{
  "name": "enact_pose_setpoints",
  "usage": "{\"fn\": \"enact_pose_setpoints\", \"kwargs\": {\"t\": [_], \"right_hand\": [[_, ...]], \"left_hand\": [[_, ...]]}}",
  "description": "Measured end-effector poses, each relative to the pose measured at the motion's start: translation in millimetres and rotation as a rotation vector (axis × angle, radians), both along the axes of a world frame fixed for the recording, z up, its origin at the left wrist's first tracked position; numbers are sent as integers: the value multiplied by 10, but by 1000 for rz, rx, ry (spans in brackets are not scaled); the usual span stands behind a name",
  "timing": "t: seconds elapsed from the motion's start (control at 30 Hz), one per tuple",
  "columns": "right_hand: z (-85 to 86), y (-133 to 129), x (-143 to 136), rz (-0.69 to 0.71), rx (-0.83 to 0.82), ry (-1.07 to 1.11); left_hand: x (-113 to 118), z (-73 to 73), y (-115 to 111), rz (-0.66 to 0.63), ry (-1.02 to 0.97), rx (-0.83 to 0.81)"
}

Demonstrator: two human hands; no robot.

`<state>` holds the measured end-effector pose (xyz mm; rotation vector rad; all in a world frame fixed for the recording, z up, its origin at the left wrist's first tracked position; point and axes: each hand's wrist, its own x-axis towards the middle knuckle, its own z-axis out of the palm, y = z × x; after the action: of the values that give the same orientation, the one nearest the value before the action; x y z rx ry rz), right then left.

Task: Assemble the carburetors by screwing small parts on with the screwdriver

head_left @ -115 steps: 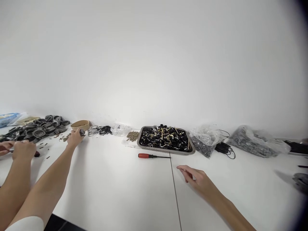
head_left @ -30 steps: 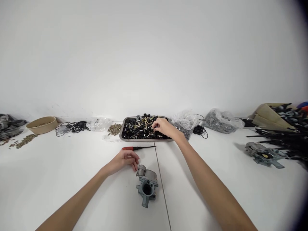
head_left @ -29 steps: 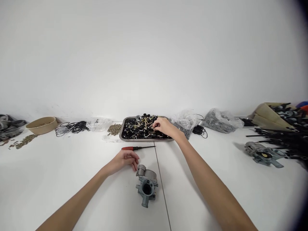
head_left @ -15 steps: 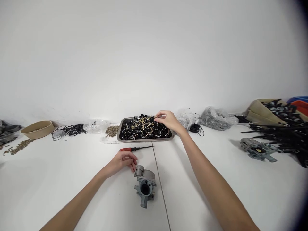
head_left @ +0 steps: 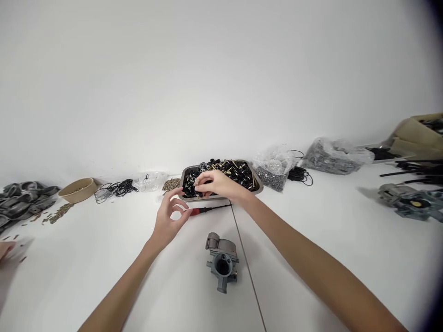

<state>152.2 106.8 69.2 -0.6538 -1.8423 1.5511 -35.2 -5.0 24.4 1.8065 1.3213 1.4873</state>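
Note:
My right hand [head_left: 218, 184] is over the front left part of a metal tray [head_left: 261, 186] full of small black and brass parts. Its thumb and fingertips are pinched together; what they hold is too small to make out. My left hand [head_left: 170, 214], with thumb and fingers apart and nothing between them, is raised just left of the tray's front corner. Beside its thumb lies a red and black screwdriver [head_left: 207, 209], its handle partly hidden. A grey metal carburetor body [head_left: 223, 263] stands on the white table, nearer to me, touched by neither hand.
Brass pieces [head_left: 172, 185], black cords [head_left: 119, 187] and a tan bowl [head_left: 79, 190] lie leftward, with grey metal parts [head_left: 24, 200] beyond. Bags of small parts [head_left: 273, 170], another carburetor [head_left: 413, 203] and black rods are rightward. Another person's hand [head_left: 6, 249] shows at the left edge.
My right hand has moved left across the tray with its fingertips together. My left hand has lifted from beside the carburetor toward the tray. The view has shifted, and another person's hand has appeared.

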Motion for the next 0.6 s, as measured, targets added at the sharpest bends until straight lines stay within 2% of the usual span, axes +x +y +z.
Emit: {"fn": "enact_pose_setpoints", "kwargs": {"t": [0.1,0.2,0.33,0.6], "right_hand": [[-30,-163,-160,94,-35,-10],[-41,-225,-201,128,-14,-17],[-8,-229,-157,150,-22,4],[109,-248,-70,234,-60,-11]], "left_hand": [[-24,-1,7,-10,162,127],[-43,-42,33,-16,227,202],[-80,-57,60,24,234,276],[-125,-55,68,10,139,273]]}}
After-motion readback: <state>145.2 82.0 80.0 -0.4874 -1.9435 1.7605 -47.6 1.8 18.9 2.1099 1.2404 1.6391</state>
